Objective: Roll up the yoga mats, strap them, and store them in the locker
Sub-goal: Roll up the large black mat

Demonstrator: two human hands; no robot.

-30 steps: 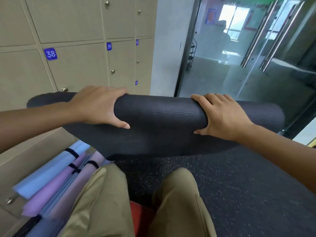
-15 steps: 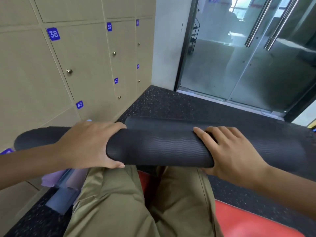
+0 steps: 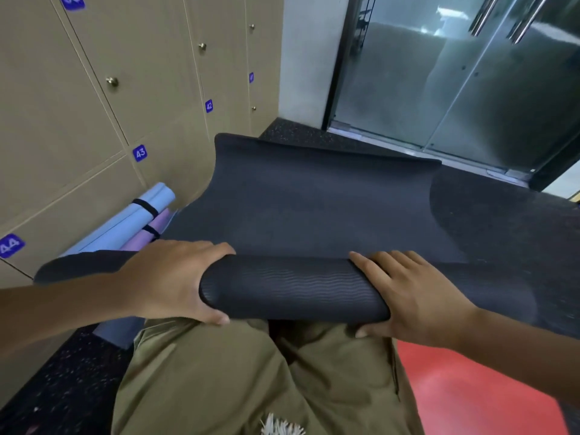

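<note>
Both hands clamped on a half-rolled black yoga mat over the knees.

Lockers [image 3: 62,127] stood at 9 to 11 o'clock, and the blue rolled mat [image 3: 125,218] and purple rolled mat [image 3: 141,237], both strapped, lay at their base at 9 o'clock. The left hand [image 3: 169,281] had its grip curled round the roll of the black yoga mat [image 3: 292,287] at center, thumb underneath. The unrolled part spread toward 12 o'clock on the floor [image 3: 502,215]. The right hand [image 3: 414,296] gripped the roll at 3 o'clock. Glass doors [image 3: 470,73] stood at 1 o'clock, a red mat [image 3: 470,387] at 5 o'clock.
</note>
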